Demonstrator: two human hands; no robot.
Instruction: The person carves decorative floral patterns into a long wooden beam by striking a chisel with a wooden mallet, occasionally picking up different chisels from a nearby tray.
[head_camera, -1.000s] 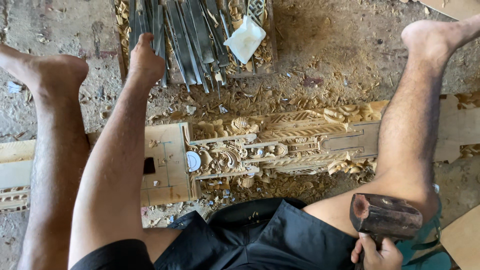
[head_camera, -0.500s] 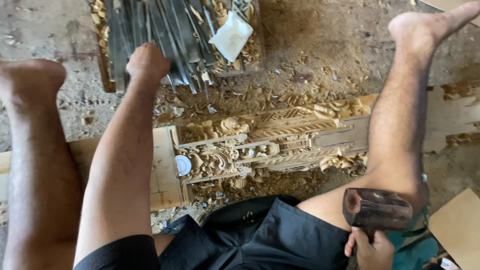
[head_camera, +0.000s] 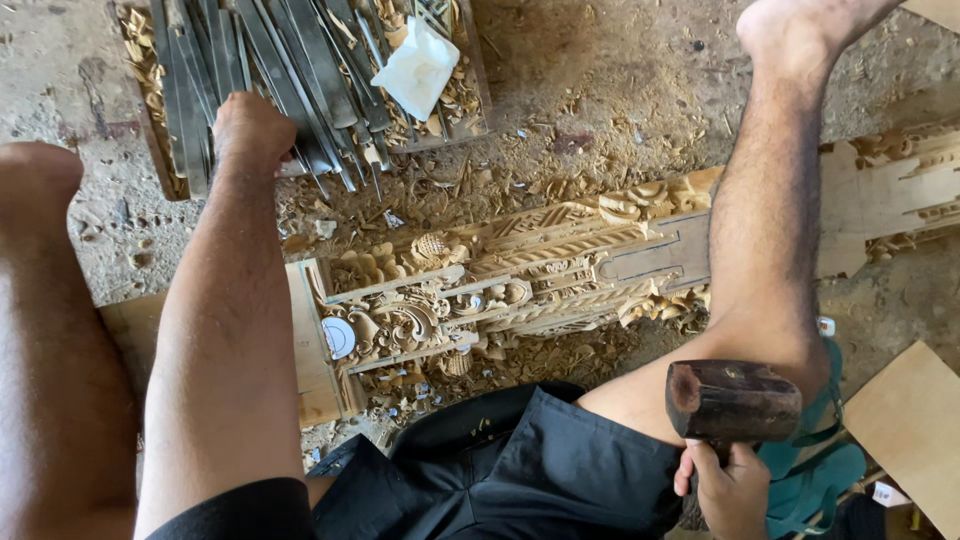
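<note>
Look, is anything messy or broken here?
Nothing looks broken. Wood shavings lie all over the floor around the carved wood panel. A crumpled white cloth sits on the metal chisels by the left hand.

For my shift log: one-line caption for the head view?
Left hand reaches into the chisels; right hand holds a wooden mallet beside the carved wooden panel.

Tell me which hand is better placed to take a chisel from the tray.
Probably the left hand: it already rests on the metal chisels in the tray. The right hand is beside the thigh, fingers wrapped around a dark wooden mallet.
</note>
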